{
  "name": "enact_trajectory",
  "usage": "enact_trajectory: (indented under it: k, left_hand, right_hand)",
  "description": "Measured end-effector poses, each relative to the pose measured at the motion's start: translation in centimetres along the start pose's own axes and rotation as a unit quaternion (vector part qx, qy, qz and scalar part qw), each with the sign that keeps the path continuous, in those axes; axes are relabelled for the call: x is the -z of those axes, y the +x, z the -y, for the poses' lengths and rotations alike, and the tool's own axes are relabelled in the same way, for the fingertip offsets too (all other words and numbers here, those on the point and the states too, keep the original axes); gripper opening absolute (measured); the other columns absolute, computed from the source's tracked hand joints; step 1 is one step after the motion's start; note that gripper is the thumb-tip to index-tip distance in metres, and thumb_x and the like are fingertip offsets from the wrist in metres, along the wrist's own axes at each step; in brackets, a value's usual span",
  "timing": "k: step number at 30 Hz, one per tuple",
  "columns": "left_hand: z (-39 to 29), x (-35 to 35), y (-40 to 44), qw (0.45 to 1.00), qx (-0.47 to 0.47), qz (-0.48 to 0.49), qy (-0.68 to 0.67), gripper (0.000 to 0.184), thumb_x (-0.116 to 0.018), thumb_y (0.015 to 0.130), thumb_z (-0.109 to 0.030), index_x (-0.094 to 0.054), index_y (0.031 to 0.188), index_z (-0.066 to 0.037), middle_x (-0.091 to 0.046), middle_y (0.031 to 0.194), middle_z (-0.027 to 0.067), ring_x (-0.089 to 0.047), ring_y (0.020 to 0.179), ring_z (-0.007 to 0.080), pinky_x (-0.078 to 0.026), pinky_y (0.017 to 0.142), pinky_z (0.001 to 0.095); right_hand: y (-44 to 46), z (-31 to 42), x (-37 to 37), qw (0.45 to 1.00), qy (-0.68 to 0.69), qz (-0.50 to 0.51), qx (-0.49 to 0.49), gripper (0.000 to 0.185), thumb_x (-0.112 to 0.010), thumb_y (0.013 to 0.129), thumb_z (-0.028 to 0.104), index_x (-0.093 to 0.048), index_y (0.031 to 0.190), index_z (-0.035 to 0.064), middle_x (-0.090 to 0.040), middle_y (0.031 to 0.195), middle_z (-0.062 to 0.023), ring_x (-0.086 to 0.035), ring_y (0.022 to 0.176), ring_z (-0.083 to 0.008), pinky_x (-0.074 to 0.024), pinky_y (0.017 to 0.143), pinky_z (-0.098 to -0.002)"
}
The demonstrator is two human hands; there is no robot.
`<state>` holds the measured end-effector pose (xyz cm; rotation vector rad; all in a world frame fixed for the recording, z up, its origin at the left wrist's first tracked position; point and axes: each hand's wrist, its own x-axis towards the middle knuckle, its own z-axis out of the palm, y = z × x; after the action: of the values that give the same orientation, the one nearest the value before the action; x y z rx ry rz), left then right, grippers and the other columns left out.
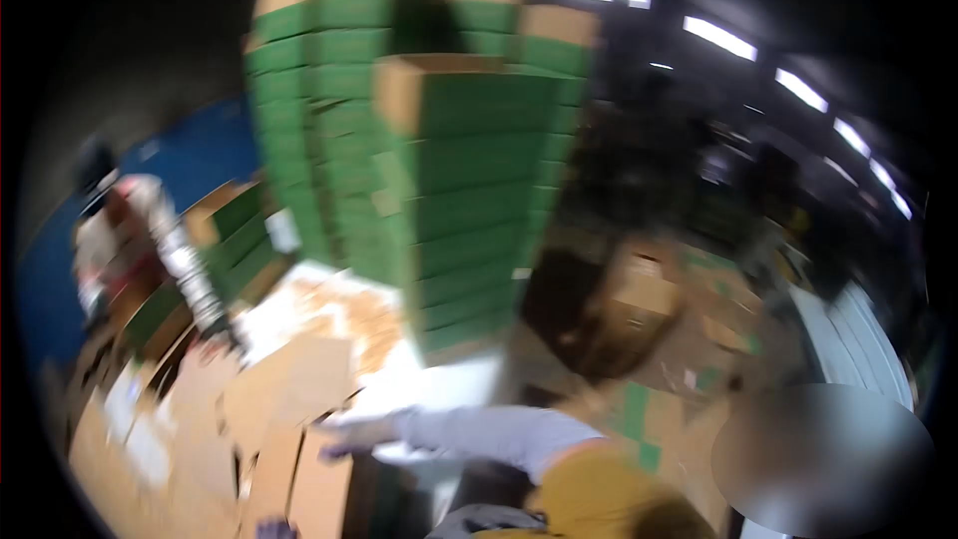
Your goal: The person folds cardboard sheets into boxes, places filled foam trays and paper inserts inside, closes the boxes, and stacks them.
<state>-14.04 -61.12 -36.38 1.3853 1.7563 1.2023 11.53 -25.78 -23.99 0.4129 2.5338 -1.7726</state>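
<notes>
My right hand, in a purplish glove at the end of a pale sleeve, reaches leftward over the edge of a brown cardboard box. Its fingers look stretched out and apart, though motion blurs them. At the bottom edge, only the top of my left hand shows, against the same cardboard; its fingers are cut off and smeared. Loose cardboard flaps lie just beyond my hands.
Tall stacks of green boxes rise ahead on a white surface. At the left, a person bends over open green boxes. Flattened cardboard and an open brown carton lie at the right.
</notes>
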Motion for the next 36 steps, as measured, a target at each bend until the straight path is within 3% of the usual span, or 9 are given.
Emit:
enact_trajectory:
  k: [1, 4, 6, 8, 12, 17, 20, 27, 36]
  left_hand:
    - [0.4, 1.0, 2.4, 0.962, 0.034, -0.135, -0.236, 0.059, -0.061, 0.091, -0.034, -0.047, 0.134, 0.004, -0.059, 0.124, 0.0219, -0.056, 0.117, 0.0313, -0.045, 0.102, 0.0476]
    - [-7.3, 0.6, 2.1, 0.939, 0.200, -0.265, 0.087, 0.041, -0.056, 0.093, -0.028, -0.053, 0.121, 0.001, -0.060, 0.113, 0.0230, -0.058, 0.108, 0.0346, -0.047, 0.096, 0.0463]
    - [-9.6, -2.6, 1.6, 0.913, 0.282, -0.246, 0.163, 0.030, -0.052, 0.094, -0.024, -0.057, 0.112, -0.001, -0.061, 0.106, 0.0237, -0.059, 0.102, 0.0368, -0.048, 0.091, 0.0454]
    - [-5.0, -7.6, -0.7, 0.882, 0.327, -0.245, 0.233, 0.032, -0.053, 0.094, -0.024, -0.058, 0.114, 0.001, -0.062, 0.108, 0.0236, -0.057, 0.110, 0.0378, -0.045, 0.097, 0.0429]
    - [-12.5, -8.9, -11.5, 0.789, 0.173, -0.522, 0.275, 0.051, -0.066, 0.088, -0.017, -0.051, 0.131, 0.005, -0.056, 0.128, 0.0245, -0.051, 0.124, 0.0382, -0.040, 0.106, 0.0438]
    - [-5.1, -8.8, -31.8, 0.349, 0.293, -0.884, 0.107, 0.066, -0.059, 0.098, -0.030, -0.030, 0.149, -0.001, -0.037, 0.150, 0.0177, -0.038, 0.137, 0.0294, -0.029, 0.114, 0.0380]
    - [5.1, -11.0, -39.1, 0.398, -0.030, -0.828, -0.394, 0.072, -0.060, 0.097, -0.038, -0.027, 0.152, -0.003, -0.028, 0.157, 0.0130, -0.030, 0.142, 0.0253, -0.024, 0.116, 0.0358]
    - [2.4, -8.5, -34.7, 0.322, 0.253, -0.904, -0.121, 0.091, -0.066, 0.093, -0.032, -0.007, 0.156, -0.003, -0.014, 0.163, 0.0060, -0.020, 0.146, 0.0192, -0.016, 0.119, 0.0336]
    - [-14.5, -7.7, -40.1, 0.487, 0.029, -0.820, -0.298, 0.067, -0.061, 0.091, -0.015, -0.030, 0.150, -0.009, -0.046, 0.141, 0.0143, -0.053, 0.125, 0.0297, -0.047, 0.103, 0.0408]
  right_hand:
    - [0.2, 2.3, 1.7, 0.998, 0.048, 0.015, 0.042, 0.070, -0.063, 0.090, 0.046, -0.040, 0.143, 0.0079, -0.061, 0.117, -0.0094, -0.056, 0.109, -0.0206, -0.0437, 0.093, -0.0366]
    - [0.1, 8.9, 2.8, 0.988, 0.106, 0.034, 0.108, 0.061, -0.062, 0.092, 0.044, -0.044, 0.141, 0.0117, -0.051, 0.137, -0.0060, -0.045, 0.128, -0.0154, -0.0417, 0.098, -0.0320]
    - [2.8, 7.8, 0.1, 0.988, 0.094, -0.005, -0.125, 0.049, -0.060, 0.094, 0.039, -0.056, 0.129, 0.0055, -0.061, 0.118, -0.0058, -0.055, 0.107, -0.0147, -0.0424, 0.090, -0.0257]
    - [6.8, -3.0, -2.0, 0.996, -0.006, -0.022, 0.084, 0.039, -0.057, 0.095, 0.033, -0.062, 0.120, 0.0030, -0.063, 0.111, -0.0094, -0.058, 0.097, -0.0185, -0.0465, 0.086, -0.0295]
    - [7.4, -2.3, -2.6, 0.991, -0.093, -0.002, 0.100, 0.033, -0.043, 0.097, 0.016, -0.061, 0.114, -0.0059, -0.062, 0.114, -0.0175, -0.059, 0.106, -0.0284, -0.0452, 0.093, -0.0349]
    - [7.4, -2.1, -2.6, 0.994, -0.053, 0.016, 0.091, 0.031, -0.041, 0.103, 0.018, -0.058, 0.116, -0.0043, -0.062, 0.110, -0.0116, -0.059, 0.103, -0.0206, -0.0458, 0.091, -0.0328]
    - [8.3, -3.1, -2.1, 0.997, -0.006, 0.035, 0.070, 0.030, -0.042, 0.103, 0.018, -0.058, 0.115, -0.0041, -0.063, 0.108, -0.0115, -0.059, 0.100, -0.0204, -0.0466, 0.090, -0.0335]
    - [6.4, -1.0, -3.8, 0.998, -0.014, -0.018, 0.060, 0.030, -0.044, 0.102, 0.019, -0.058, 0.117, -0.0031, -0.062, 0.109, -0.0110, -0.059, 0.101, -0.0201, -0.0462, 0.091, -0.0335]
    - [5.6, -0.5, -3.9, 0.996, 0.032, -0.052, 0.064, 0.030, -0.047, 0.102, 0.020, -0.058, 0.119, -0.0015, -0.062, 0.109, -0.0096, -0.057, 0.103, -0.0184, -0.0441, 0.093, -0.0314]
